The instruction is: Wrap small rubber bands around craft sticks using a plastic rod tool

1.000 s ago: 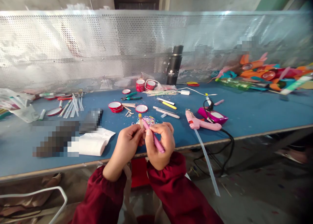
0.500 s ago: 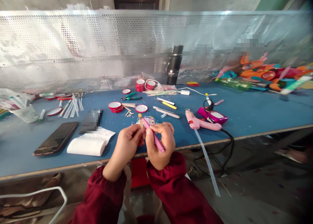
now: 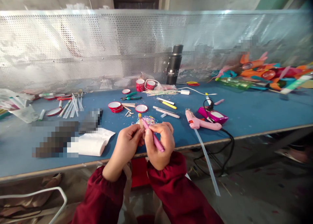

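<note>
My left hand (image 3: 128, 142) pinches a small wooden craft stick (image 3: 141, 122) upright; its top end is coloured yellow-orange. In my right hand (image 3: 161, 141) is a pink marker (image 3: 157, 142), gripped like a pen. The marker's tip meets or nearly meets the stick's side; I cannot tell if they touch. Just behind my hands lies a heap of small coloured rubber bands (image 3: 150, 120). A red-rimmed round lid (image 3: 141, 109) and some wooden sticks (image 3: 128, 105) sit beyond. The lower end of the stick is hidden by my fingers.
To the right rest a pink glue gun (image 3: 201, 123) with a clear glue stick and a purple box (image 3: 216, 116). Several markers (image 3: 168, 105) and a black flask (image 3: 174, 66) stand or lie behind. At left are white tissue (image 3: 89, 144) and a cup of markers (image 3: 25, 113).
Almost nothing differs. My right hand and the pink marker have shifted very slightly left, along the craft stick; my left hand stays in place.
</note>
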`<state>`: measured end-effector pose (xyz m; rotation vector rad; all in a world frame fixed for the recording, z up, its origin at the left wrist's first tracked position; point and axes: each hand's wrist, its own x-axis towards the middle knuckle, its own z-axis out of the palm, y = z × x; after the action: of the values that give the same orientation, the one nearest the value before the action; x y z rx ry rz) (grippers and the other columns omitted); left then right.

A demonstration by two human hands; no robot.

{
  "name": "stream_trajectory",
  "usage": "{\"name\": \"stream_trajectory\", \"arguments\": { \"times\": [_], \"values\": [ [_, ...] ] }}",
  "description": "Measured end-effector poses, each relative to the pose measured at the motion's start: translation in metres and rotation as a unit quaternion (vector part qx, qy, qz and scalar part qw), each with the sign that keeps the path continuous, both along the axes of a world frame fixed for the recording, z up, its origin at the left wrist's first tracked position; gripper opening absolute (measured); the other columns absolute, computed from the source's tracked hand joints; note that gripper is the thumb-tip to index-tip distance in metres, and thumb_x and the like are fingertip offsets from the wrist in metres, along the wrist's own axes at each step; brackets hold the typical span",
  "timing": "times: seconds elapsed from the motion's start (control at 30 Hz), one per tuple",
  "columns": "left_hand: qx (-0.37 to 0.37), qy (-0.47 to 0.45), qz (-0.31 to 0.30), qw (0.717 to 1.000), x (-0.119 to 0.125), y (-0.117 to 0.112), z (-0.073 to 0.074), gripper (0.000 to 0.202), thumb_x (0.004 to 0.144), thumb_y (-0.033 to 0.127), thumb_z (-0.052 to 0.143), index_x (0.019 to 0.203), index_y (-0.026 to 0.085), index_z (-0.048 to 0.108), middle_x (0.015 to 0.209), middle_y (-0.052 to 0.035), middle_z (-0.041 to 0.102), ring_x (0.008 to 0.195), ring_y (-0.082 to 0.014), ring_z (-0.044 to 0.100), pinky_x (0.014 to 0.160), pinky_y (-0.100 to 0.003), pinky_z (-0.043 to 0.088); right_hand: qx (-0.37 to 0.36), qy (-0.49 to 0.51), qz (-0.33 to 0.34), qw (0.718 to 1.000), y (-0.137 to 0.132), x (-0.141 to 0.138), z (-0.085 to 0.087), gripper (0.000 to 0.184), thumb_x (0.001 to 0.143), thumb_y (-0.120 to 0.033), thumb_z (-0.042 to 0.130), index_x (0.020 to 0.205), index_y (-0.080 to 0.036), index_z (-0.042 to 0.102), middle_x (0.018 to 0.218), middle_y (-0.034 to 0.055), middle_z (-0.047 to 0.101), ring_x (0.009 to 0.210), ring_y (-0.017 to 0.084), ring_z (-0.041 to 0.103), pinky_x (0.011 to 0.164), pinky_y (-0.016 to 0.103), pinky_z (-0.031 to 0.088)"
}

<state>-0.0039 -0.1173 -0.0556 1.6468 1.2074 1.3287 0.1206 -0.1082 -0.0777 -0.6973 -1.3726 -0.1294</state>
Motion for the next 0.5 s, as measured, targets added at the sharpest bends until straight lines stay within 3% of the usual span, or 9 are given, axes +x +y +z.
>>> {"name": "stream_trajectory", "arguments": {
  "times": [0.5],
  "values": [
    [0.009, 0.0, 0.006, 1.0, -0.0001, -0.0009, 0.0019, 0.032, 0.095, 0.041, 0.061, 0.073, 0.018, 0.064, 0.06, 0.001, 0.06, 0.058, -0.0134, 0.052, 0.058, -0.023, 0.042, -0.004, -0.019, 0.006, 1.0, 0.0, 0.0004, -0.0005, 0.009, 0.093, -0.016, 0.066, 0.095, -0.024, 0.062, 0.084, -0.0001, 0.074, 0.079, 0.019, 0.07, 0.095, 0.044, 0.048]
  ]
}}
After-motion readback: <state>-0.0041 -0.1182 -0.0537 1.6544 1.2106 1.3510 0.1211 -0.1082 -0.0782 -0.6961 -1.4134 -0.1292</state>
